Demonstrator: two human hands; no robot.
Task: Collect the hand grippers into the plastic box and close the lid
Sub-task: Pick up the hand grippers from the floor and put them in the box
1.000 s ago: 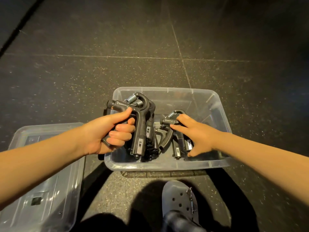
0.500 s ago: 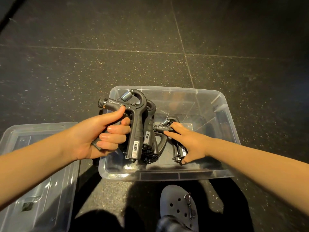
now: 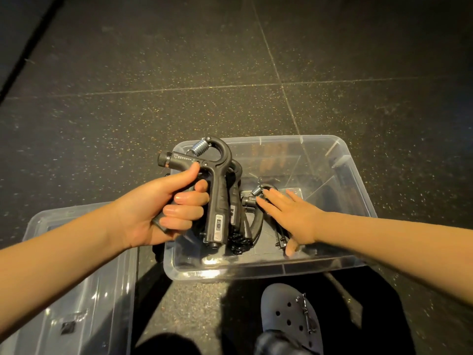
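Fingers (image 3: 272,204) of the right hand (image 3: 297,219), pinching a black spring-loaded hand gripper (image 3: 256,221) in the clear plastic box (image 3: 268,271) 1.0 s ago, now lie straight and released on it. The left hand (image 3: 153,213) stays clenched on a bundle of matching grippers (image 3: 217,198) over the box's left wall, still undeposited. Bundle count is unclear; the clear plastic lid (image 3: 89,316) on the floor is cut off at the frame's edge.
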